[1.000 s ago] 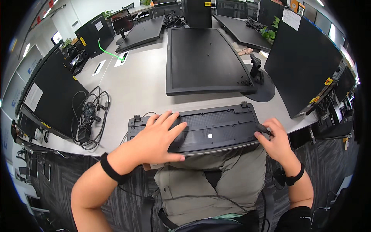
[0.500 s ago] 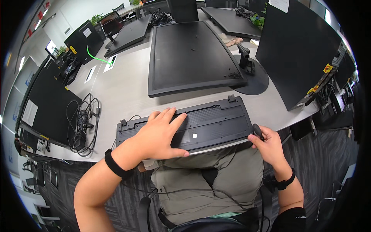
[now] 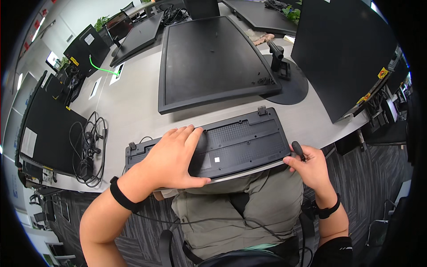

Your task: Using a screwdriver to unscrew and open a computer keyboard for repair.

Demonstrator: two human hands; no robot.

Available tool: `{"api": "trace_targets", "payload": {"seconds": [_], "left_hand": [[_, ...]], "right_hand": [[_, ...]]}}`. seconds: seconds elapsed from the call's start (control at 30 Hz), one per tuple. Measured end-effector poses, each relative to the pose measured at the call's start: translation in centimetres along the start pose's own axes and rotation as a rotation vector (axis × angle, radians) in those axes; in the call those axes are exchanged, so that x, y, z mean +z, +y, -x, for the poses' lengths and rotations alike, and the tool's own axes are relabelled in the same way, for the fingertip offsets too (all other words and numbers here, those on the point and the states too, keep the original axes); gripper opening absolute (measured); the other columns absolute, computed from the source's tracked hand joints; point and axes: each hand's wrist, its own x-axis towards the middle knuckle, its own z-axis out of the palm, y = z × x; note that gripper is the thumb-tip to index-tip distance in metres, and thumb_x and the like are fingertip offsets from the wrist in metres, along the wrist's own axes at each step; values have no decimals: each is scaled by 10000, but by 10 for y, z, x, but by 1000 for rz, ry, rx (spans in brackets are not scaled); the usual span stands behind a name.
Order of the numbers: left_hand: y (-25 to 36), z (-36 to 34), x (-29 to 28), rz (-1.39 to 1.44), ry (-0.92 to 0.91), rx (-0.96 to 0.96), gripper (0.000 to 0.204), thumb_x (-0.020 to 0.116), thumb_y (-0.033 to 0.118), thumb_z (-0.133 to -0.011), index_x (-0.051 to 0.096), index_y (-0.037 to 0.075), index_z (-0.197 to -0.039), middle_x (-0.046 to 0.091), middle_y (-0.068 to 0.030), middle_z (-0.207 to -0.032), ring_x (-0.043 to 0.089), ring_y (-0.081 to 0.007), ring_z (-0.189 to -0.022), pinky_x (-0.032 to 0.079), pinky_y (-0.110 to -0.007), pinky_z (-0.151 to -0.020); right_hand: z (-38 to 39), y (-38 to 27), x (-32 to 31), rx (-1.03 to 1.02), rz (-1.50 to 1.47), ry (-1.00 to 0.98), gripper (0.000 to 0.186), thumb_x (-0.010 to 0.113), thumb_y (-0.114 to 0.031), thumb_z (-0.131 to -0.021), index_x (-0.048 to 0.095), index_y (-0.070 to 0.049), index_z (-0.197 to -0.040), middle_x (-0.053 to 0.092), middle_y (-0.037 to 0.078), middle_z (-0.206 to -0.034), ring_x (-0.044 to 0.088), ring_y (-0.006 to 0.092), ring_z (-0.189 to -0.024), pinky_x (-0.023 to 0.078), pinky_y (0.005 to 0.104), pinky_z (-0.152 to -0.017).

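A black keyboard (image 3: 242, 140) lies upside down along the desk's near edge, its underside and screw holes facing up and its two flip feet raised at the far side. Flat across its left half rests my left hand (image 3: 174, 158), fingers stretched out and thumb near the near edge. At the keyboard's near right corner, my right hand (image 3: 311, 167) is closed around a small screwdriver (image 3: 297, 149) with a black handle. The tool's tip is hidden by my fingers. Beyond the keyboard a large black monitor (image 3: 209, 62) lies face up, with small dark screws (image 3: 265, 81) scattered at its near right corner.
A monitor stand (image 3: 289, 84) sits right of the monitor. Black computer towers stand left (image 3: 51, 129) and right (image 3: 342, 58). Tangled black cables (image 3: 91, 153) lie on the left of the desk, and a green cable (image 3: 102, 69) runs into a desk socket. Another cable (image 3: 200, 219) crosses my lap.
The view has shifted slightly, moving the desk and monitor up and left in the picture. My left hand stays on the keyboard; my right hand still holds the screwdriver at its corner.
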Motion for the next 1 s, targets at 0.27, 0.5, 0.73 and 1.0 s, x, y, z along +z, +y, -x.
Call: {"api": "trace_targets", "payload": {"seconds": [0.27,0.5,0.73,1.0], "left_hand": [[-9,-7,-7,143,-39,-26,1021,867,549,-653,477,-135,-1303,657,-335,-1038,671,-485,-952,559,-476,-867],[-19,-17,-18,208,-110,-53,1004,857,581,-657,533,-166,-1245,689,-320,-902,691,-484,-880,574,-486,-821],[-23,-24,-33,259,-293,-205,1022,877,561,-651,566,-137,-1330,690,-320,-1190,693,-440,-1083,545,-437,-983],[-25,-29,-38,272,-352,-220,1060,859,603,-658,558,-142,-1350,678,-313,-1237,680,-425,-1125,532,-426,-1009]], "right_hand": [[1,9,7,-80,-188,29,111,773,-78,-938,722,19,-957,646,-19,-745,599,50,-686,455,221,-632],[-4,8,4,-135,-213,69,134,763,-54,-954,691,36,-1023,635,-47,-871,536,33,-778,433,199,-728],[-6,-3,6,-152,-205,90,165,721,-83,-993,688,53,-1081,750,82,-960,691,107,-880,509,228,-801],[-5,-11,8,-193,-173,120,185,724,-139,-1002,702,38,-1050,770,79,-916,578,20,-688,408,176,-628]]}}
